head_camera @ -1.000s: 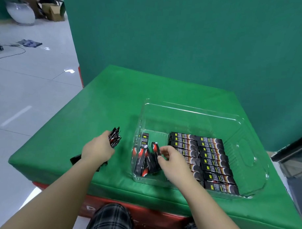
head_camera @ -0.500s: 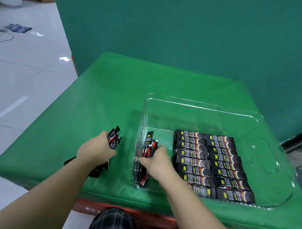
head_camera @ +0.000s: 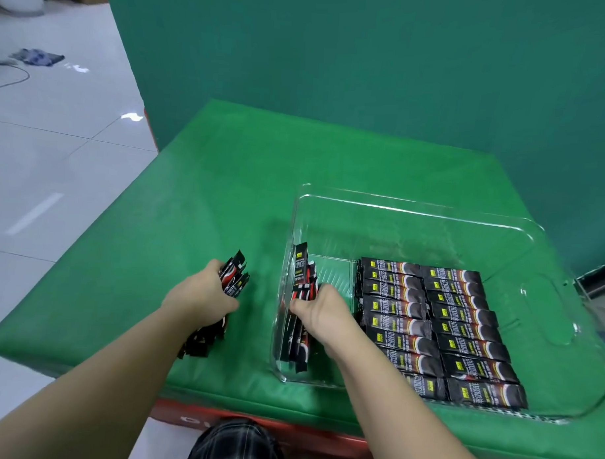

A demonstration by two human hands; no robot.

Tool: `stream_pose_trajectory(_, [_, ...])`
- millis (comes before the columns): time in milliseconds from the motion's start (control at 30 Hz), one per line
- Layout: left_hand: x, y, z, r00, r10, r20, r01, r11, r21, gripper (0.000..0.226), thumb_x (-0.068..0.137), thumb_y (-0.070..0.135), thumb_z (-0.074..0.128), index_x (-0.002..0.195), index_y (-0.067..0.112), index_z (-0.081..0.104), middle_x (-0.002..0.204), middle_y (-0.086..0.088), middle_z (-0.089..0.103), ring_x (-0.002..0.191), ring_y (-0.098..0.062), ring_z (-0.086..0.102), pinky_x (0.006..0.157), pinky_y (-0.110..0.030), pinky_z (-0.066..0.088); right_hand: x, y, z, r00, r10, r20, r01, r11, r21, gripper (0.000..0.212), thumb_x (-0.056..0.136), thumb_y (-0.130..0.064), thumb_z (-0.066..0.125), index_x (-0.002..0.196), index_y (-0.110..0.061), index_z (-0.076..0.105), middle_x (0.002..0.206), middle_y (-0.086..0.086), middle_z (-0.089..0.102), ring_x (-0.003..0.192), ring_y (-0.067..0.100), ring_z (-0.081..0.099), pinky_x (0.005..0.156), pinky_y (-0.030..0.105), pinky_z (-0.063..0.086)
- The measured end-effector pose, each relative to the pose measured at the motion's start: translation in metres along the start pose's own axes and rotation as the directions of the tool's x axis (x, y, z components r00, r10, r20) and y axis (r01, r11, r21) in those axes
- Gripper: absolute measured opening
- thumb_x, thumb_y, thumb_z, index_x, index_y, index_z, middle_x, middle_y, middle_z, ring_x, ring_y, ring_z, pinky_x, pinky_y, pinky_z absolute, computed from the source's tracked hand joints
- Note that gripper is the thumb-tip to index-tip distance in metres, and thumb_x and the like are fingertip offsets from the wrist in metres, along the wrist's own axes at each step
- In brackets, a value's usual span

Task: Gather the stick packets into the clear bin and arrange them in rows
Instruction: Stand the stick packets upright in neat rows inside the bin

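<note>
I see the green table filling most of the view, with the clear bin sitting on it toward three o'clock. Inside the bin, two neat columns of arranged packets lie flat and side by side, running from about one o'clock down to five o'clock. Each is black with a small yellow patch at its left end and a line of pale lettering along it; I cannot read the wording or make out a brand.

At the bin's nine o'clock side, against the left wall, a loose bundle of packets stands on edge, black with red and white markings and the same yellow patch near the top. My right hand is inside the bin with its fingers curled round this bundle, pressing it toward the wall.

Outside the bin, at about eight o'clock on the table, my left hand grips a second held bunch, whose ends stick out past the knuckles and below the wrist. The print there is too small to read.
</note>
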State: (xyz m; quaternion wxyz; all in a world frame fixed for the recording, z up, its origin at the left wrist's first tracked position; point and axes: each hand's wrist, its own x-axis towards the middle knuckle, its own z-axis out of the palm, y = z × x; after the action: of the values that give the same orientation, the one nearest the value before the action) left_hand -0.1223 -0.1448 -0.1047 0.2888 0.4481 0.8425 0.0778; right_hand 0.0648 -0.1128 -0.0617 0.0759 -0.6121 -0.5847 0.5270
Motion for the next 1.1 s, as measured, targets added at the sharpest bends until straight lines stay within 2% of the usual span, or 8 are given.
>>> stream_pose_trajectory(67, [0.0,0.0,0.0,1.0,-0.004,0.011,0.004,1.0,-0.009,0.059,0.081,0.025,0.065,0.132,0.021,0.036,0.086,0.0,0.064,0.076,-0.022,0.066,0.075,-0.039,0.057,0.002,0.004,-0.005,1.0,-0.003,-0.02,0.002,0.999,-0.039,0.03,0.094,-0.015,0.054,0.12,0.0,0.049,0.099,0.004,0.057,0.095,0.02,0.059,0.092,0.038,0.047])
stream_pose_trajectory(133, [0.001,0.0,0.0,1.0,-0.006,0.017,0.006,1.0,-0.005,0.059,0.081,0.025,0.065,0.132,0.021,0.035,0.087,0.0,0.065,0.076,-0.022,0.066,0.075,-0.039,0.057,0.004,0.006,-0.015,0.997,-0.055,-0.049,0.052,0.997,-0.06,0.008,0.092,-0.015,0.055,0.097,-0.008,0.056,0.082,0.006,0.057,0.071,0.018,0.054,0.069,0.034,0.05])
stream_pose_trajectory(233, [0.002,0.0,0.0,1.0,-0.006,0.018,0.006,1.0,-0.005,0.059,0.081,0.025,0.066,0.132,0.021,0.035,0.088,-0.001,0.065,0.078,-0.023,0.066,0.076,-0.039,0.057,0.007,0.001,-0.037,0.977,-0.161,-0.144,0.14,0.98,-0.142,0.018,0.088,-0.01,0.055,0.071,-0.014,0.049,0.064,0.004,0.047,0.055,0.018,0.043,0.051,0.027,0.033])
stream_pose_trajectory(400, [0.002,-0.001,0.0,1.0,-0.01,0.026,0.011,1.0,-0.01,0.066,0.082,0.025,0.066,0.138,0.02,0.031,0.089,0.001,0.064,0.08,-0.023,0.066,0.077,-0.038,0.057,0.009,-0.019,-0.069,0.93,-0.323,-0.177,0.19,0.832,-0.52,0.014,0.087,-0.015,0.056,0.074,-0.01,0.053,0.063,0.005,0.052,0.057,0.023,0.046,0.046,0.025,0.03])
stream_pose_trajectory(567, [0.0,0.0,-0.001,0.999,-0.013,0.032,0.013,1.0,-0.015,0.069,0.084,0.022,0.065,0.142,0.018,0.027,0.088,0.0,0.064,0.076,-0.021,0.067,0.074,-0.038,0.057,0.024,-0.03,-0.079,0.958,-0.265,-0.106,0.092,0.639,-0.764,0.009,0.083,-0.012,0.059,0.077,-0.007,0.055,0.065,0.007,0.052,0.064,0.028,0.051,0.045,0.023,0.03])
stream_pose_trajectory(767, [0.001,0.002,-0.001,0.999,-0.016,0.028,0.016,1.0,-0.012,0.071,0.085,0.024,0.065,0.144,0.02,0.025,0.087,0.002,0.063,0.076,-0.021,0.067,0.073,-0.037,0.057,0.038,-0.033,-0.074,0.986,-0.155,-0.054,0.073,0.713,-0.697,0.035,0.082,-0.018,0.07,0.063,-0.008,0.042,0.059,0.004,0.044,0.05,0.016,0.038,0.044,0.023,0.03])
stream_pose_trajectory(900, [0.002,0.0,-0.001,0.999,-0.026,0.022,0.026,1.0,-0.008,0.066,0.082,0.026,0.066,0.138,0.023,0.031,0.087,0.002,0.064,0.078,-0.021,0.066,0.077,-0.038,0.057,0.044,-0.03,-0.067,0.992,-0.113,-0.057,0.062,0.829,-0.556,0.028,0.082,-0.022,0.072,0.073,-0.007,0.051,0.072,0.01,0.063,0.06,0.022,0.053,0.052,0.024,0.038])
stream_pose_trajectory(1100, [0.003,0.0,0.0,0.999,-0.023,0.033,0.024,1.0,-0.019,0.069,0.083,0.025,0.066,0.141,0.022,0.028,0.087,0.001,0.065,0.076,-0.022,0.067,0.075,-0.04,0.058,0.053,-0.019,-0.063,0.983,-0.131,-0.125,0.07,0.912,-0.405,0.024,0.088,-0.019,0.065,0.077,-0.008,0.047,0.076,0.013,0.058,0.062,0.021,0.05,0.052,0.025,0.037])
